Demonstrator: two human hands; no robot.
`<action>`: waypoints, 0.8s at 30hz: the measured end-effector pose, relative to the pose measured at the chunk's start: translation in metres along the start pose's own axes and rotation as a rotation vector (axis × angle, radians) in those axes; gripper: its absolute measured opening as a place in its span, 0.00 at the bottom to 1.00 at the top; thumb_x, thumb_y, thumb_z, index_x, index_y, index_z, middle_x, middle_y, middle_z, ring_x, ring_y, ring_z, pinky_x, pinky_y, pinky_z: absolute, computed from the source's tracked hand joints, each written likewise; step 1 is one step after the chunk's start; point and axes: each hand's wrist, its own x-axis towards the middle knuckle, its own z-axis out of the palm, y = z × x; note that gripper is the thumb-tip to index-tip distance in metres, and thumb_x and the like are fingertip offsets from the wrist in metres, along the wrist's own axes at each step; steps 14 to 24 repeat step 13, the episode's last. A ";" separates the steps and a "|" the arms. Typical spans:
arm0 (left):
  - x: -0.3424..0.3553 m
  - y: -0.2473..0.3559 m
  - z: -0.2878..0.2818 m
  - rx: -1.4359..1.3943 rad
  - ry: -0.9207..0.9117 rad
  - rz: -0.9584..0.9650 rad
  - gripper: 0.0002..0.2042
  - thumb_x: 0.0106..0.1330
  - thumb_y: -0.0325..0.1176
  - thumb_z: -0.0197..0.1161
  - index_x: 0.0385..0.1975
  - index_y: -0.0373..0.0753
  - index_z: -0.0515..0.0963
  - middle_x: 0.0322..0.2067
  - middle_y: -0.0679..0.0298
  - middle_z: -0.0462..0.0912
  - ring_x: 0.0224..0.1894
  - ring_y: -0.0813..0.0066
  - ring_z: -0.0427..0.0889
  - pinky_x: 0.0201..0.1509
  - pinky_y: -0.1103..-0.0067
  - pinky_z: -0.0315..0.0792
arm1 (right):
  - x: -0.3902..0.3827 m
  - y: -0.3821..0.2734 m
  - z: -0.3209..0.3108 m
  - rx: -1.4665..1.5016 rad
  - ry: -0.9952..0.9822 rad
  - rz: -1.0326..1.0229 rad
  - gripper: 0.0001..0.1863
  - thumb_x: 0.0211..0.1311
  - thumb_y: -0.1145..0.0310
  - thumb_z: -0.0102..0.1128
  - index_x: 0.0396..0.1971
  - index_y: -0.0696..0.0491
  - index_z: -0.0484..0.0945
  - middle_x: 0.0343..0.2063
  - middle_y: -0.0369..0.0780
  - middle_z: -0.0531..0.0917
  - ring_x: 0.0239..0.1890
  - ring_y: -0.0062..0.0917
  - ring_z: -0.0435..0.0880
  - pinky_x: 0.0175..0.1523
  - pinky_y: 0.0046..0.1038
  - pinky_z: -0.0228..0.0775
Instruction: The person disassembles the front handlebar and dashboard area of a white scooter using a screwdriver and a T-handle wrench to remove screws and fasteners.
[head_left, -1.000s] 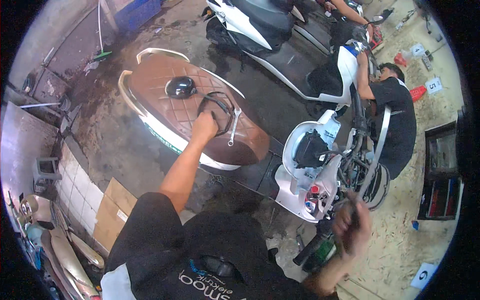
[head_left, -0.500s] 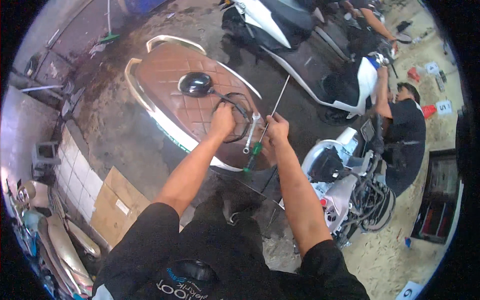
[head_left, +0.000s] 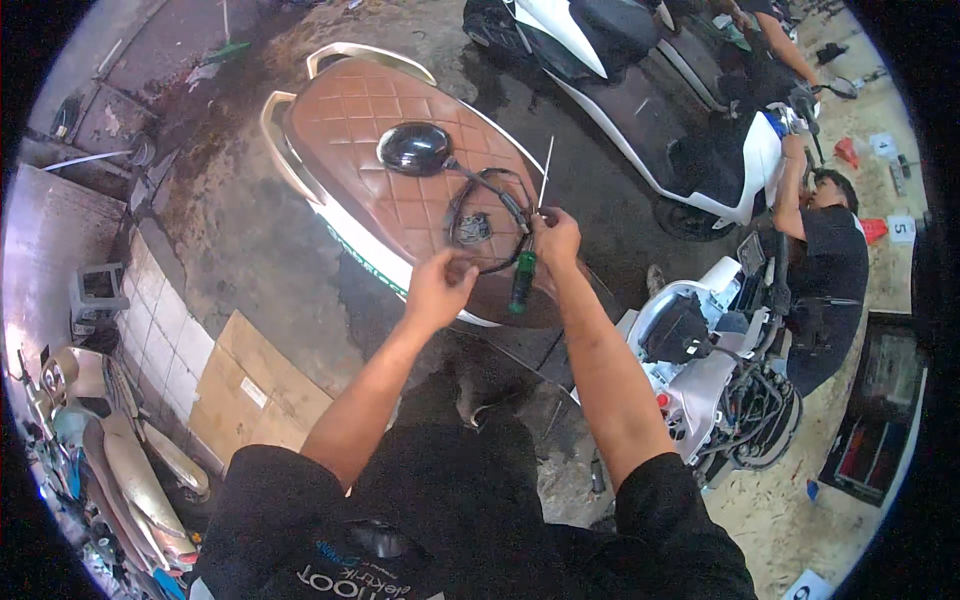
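A brown quilted scooter seat [head_left: 350, 110] with a pale grab rail lies on the floor ahead of me. On it rests a black round mirror [head_left: 415, 149] whose stem and black cable [head_left: 458, 200] curl toward the near end. A small greyish heap [head_left: 472, 228], too fine to name, sits inside the cable loop. My right hand [head_left: 557, 238] grips a long screwdriver by its thin shaft, its green handle [head_left: 522, 282] hanging below and the shaft pointing up and away. My left hand [head_left: 438, 292] hovers by the seat's left edge, fingers loosely bent and apart, holding nothing visible.
A partly stripped scooter front [head_left: 690, 350] with exposed wiring stands close on my right. Beyond it a person in black [head_left: 830, 250] reaches toward a white scooter [head_left: 640, 150]. Flat cardboard [head_left: 260, 385] and a grey stool [head_left: 100, 295] are at left, near scooter parts [head_left: 120, 470].
My left hand has drawn back from the cable toward me, uncovering the greyish heap. The screwdriver has swung more upright in my right hand. The wrench beside it no longer shows.
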 end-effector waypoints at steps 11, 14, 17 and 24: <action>0.005 0.203 -0.133 -0.421 0.131 0.624 0.20 0.53 0.23 0.67 0.47 0.34 0.73 0.42 0.59 0.79 0.43 0.70 0.78 0.51 0.77 0.70 | -0.041 0.000 -0.021 -0.006 -0.038 -0.022 0.17 0.48 0.65 0.64 0.37 0.58 0.79 0.32 0.47 0.83 0.36 0.36 0.83 0.43 0.32 0.72; -0.038 0.283 -0.181 -0.162 0.184 0.511 0.22 0.55 0.29 0.66 0.51 0.36 0.71 0.46 0.59 0.78 0.48 0.68 0.77 0.56 0.75 0.68 | -0.048 0.000 -0.050 -0.004 -0.022 0.063 0.16 0.49 0.65 0.64 0.36 0.58 0.79 0.33 0.48 0.83 0.36 0.38 0.82 0.44 0.34 0.72; -0.038 0.283 -0.181 -0.162 0.184 0.511 0.22 0.55 0.29 0.66 0.51 0.36 0.71 0.46 0.59 0.78 0.48 0.68 0.77 0.56 0.75 0.68 | -0.048 0.000 -0.050 -0.004 -0.022 0.063 0.16 0.49 0.65 0.64 0.36 0.58 0.79 0.33 0.48 0.83 0.36 0.38 0.82 0.44 0.34 0.72; -0.038 0.283 -0.181 -0.162 0.184 0.511 0.22 0.55 0.29 0.66 0.51 0.36 0.71 0.46 0.59 0.78 0.48 0.68 0.77 0.56 0.75 0.68 | -0.048 0.000 -0.050 -0.004 -0.022 0.063 0.16 0.49 0.65 0.64 0.36 0.58 0.79 0.33 0.48 0.83 0.36 0.38 0.82 0.44 0.34 0.72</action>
